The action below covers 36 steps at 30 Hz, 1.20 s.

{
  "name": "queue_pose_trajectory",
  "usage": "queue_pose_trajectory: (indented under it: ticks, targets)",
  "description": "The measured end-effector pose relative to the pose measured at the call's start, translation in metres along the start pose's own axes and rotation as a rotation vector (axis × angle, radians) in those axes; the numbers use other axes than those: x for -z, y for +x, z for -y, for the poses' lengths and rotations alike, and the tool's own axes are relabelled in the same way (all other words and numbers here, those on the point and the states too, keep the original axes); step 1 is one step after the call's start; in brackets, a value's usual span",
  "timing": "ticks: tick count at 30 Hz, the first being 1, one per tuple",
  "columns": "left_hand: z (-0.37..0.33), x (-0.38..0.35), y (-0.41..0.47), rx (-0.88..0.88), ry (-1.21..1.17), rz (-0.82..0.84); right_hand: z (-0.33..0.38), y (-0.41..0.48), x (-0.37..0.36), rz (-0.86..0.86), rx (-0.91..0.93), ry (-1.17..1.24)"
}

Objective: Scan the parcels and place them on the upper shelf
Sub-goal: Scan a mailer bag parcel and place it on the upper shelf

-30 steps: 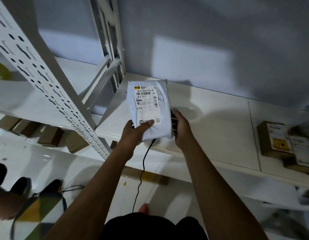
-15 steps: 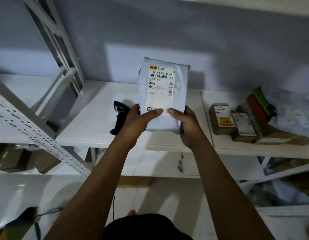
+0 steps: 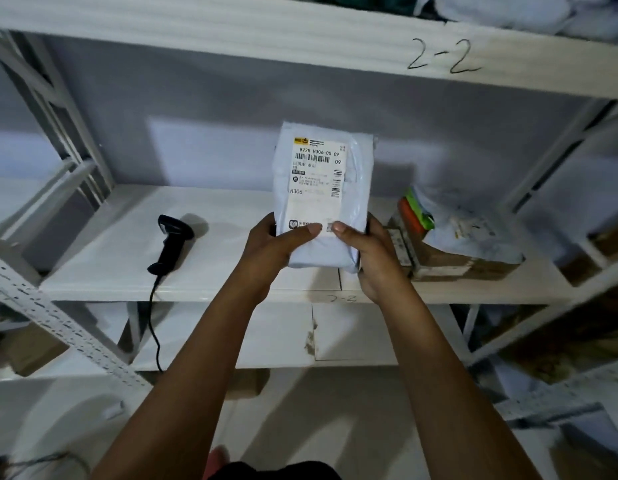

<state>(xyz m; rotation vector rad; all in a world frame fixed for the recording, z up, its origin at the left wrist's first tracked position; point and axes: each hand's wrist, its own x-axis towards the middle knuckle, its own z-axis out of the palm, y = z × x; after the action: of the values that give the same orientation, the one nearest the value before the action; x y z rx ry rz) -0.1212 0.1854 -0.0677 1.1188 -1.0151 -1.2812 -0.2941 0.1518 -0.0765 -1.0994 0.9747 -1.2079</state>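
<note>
While a white metal shelving rack [image 3: 300, 32] is filling most of the view, its upper shelf edge, hand-marked "2-2" [image 3: 442, 57], is running across the top, with pale bagged goods [image 3: 508, 12] lying on it. Below, the white middle shelf board [image 3: 110, 258] is carrying a pile of brown cardboard boxes and plastic-wrapped packets [image 3: 452, 244] at its right end. In front of that board, a white plastic mailer parcel with a printed barcode label [image 3: 321, 188] is standing upright in the air, label facing the camera. The left hand [image 3: 269, 247] and right hand [image 3: 373, 258] are both gripping its lower end, thumbs pressing on the front. A black handheld barcode scanner [image 3: 170, 244] is lying on the middle board's left part, well apart from the hands, its black cable [image 3: 155, 327] hanging down over the front edge.
</note>
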Motion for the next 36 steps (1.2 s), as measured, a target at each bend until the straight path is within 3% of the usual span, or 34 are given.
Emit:
queue_pose_trajectory:
  ticks: [7, 28, 36]
  targets:
    - [-0.014, -0.031, -0.021, -0.215, -0.006, 0.026, 0.039, -0.021, 0.028, 0.12, 0.181, 0.01]
    - [-0.107, -0.09, -0.043, -0.424, 0.017, 0.001, 0.139, -0.038, 0.041, 0.103, 0.395, 0.006]
    - [-0.192, -0.134, -0.04, -0.686, -0.095, -0.058, 0.212, -0.027, 0.041, 0.157, 0.574, 0.028]
